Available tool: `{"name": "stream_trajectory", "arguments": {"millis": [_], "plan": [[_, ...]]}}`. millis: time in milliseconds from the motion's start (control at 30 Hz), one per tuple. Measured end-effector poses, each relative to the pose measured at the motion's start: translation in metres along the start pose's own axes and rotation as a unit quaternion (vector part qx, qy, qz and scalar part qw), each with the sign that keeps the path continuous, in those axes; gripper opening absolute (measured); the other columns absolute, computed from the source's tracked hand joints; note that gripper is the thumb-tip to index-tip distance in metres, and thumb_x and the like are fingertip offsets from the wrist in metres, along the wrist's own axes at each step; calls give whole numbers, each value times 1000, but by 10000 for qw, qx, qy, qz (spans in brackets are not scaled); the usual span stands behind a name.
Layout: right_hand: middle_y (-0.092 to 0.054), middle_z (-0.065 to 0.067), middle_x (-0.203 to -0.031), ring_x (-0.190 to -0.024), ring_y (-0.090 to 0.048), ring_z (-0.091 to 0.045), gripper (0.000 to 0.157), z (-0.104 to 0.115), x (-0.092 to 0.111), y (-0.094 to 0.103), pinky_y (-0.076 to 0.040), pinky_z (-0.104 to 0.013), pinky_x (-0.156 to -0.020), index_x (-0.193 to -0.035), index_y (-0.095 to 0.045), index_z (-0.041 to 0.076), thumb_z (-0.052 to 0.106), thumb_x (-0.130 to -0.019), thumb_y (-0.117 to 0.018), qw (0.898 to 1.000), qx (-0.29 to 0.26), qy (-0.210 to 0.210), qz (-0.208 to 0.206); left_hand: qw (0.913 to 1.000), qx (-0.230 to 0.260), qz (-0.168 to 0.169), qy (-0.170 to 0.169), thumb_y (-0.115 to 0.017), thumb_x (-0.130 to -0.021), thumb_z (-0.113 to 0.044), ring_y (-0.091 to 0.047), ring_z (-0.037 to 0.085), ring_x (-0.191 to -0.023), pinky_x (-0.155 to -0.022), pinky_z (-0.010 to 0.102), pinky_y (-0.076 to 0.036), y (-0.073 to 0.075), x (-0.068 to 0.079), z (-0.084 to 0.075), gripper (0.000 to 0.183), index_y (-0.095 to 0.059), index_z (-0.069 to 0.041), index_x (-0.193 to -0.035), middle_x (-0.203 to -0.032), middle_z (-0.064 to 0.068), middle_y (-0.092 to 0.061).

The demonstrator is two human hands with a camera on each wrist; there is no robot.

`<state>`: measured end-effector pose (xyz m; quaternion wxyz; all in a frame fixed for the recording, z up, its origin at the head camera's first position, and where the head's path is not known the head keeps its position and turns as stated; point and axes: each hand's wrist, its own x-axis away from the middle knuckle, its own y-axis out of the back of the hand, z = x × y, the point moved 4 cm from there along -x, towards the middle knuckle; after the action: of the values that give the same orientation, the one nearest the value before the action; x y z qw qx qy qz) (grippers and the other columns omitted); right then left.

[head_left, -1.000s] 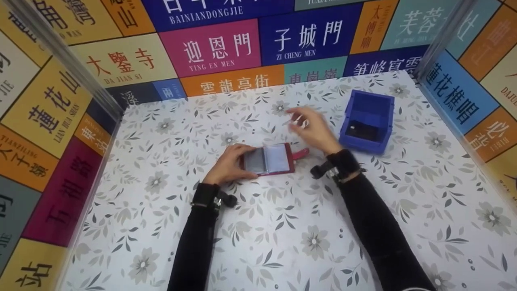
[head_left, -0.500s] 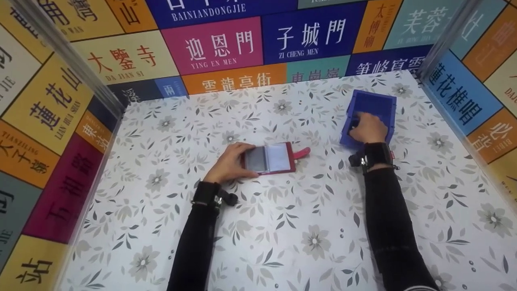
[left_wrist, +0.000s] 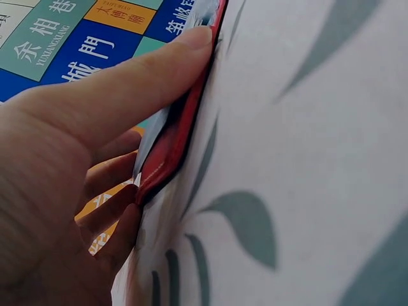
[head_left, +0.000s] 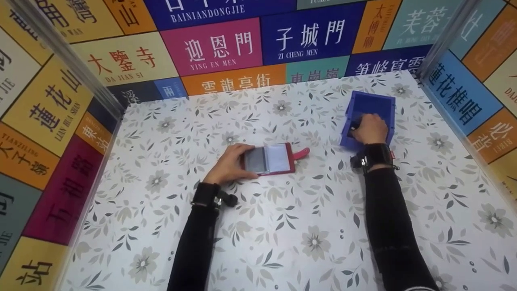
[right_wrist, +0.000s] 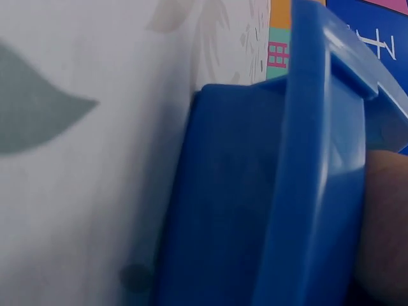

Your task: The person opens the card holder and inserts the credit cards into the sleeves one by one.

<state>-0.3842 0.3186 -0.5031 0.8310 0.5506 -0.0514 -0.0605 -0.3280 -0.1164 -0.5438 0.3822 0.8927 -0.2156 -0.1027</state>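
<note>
I monitor both hands by remote view and take the bin as the reference point. The bin is blue, open at the top, and stands on the table.

Wallet: the red wallet lies open on the table, left of the bin, well apart from it and slightly nearer the person. Two clear pages face up; the page farther from the bin looks grey, the nearer one whitish. A red strap projects from the wallet toward the bin.

Left hand: the left hand grips the wallet at the end farthest from the bin — thumb on the side nearer the person, fingers at the opposite side. The left wrist view confirms the thumb on the wallet's edge.

Right hand: the right hand is lowered into the bin, past the rim, knuckles up. The finger ends are hidden — I cannot tell whether they clench, grasp or touch anything.

Surroundings: black bands with small cameras circle both wrists, one just beside the bin's near side. Beyond the bin rises a wall of coloured, lettered panels.
</note>
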Motion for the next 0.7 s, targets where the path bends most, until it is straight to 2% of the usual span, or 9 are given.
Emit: {"name": "stream_trajectory", "arguments": {"millis": [133,267,433,500,700], "plan": [[-60,-42,-120,-115,-54,-60,50,-3,-3,-1,-42,-69,-103,-116,-64,-17,20,-84,-76,9998,8,65,174,10000,-31,11,-24,-97,-68,-41,-44,26,-139,-119,43,-36,0,0,0,97,-53,-18,-151,-150,7,-51],[-48,-49,-131,-124,-43,-67,60,-6,-5,-3,-35,-73,-108,-122,-57,-23,22,-86,-75,9989,-57,11,456,10000,1,22,-52,-97,-69,-41,-43,27,-140,-119,44,-36,0,1,0,97,-53,-17,-151,-150,8,-51],[-32,-53,-140,-132,-31,-68,51,-8,-5,-4,-27,-73,-113,-117,-64,-22,18,-85,-73,9980,-327,-75,529,10000,24,16,-51,-97,-69,-41,-41,27,-142,-121,44,-34,1,1,1,97,-53,-17,-152,-151,8,-50],[-34,-51,-139,-131,-32,-66,48,-7,-5,-5,-28,-72,-113,-115,-66,-20,18,-85,-72,9980,-378,-82,491,10000,-14,8,-78,-97,-69,-41,-42,28,-142,-120,44,-34,1,0,1,96,-53,-16,-151,-151,9,-50],[-52,-45,-123,-121,-44,-62,44,-6,-4,-3,-34,-68,-107,-107,-69,-18,21,-85,-71,9991,-196,107,361,9998,-127,8,-154,-97,-68,-41,-42,29,-141,-119,44,-36,0,-1,2,97,-54,-15,-150,-150,10,-52]]}}
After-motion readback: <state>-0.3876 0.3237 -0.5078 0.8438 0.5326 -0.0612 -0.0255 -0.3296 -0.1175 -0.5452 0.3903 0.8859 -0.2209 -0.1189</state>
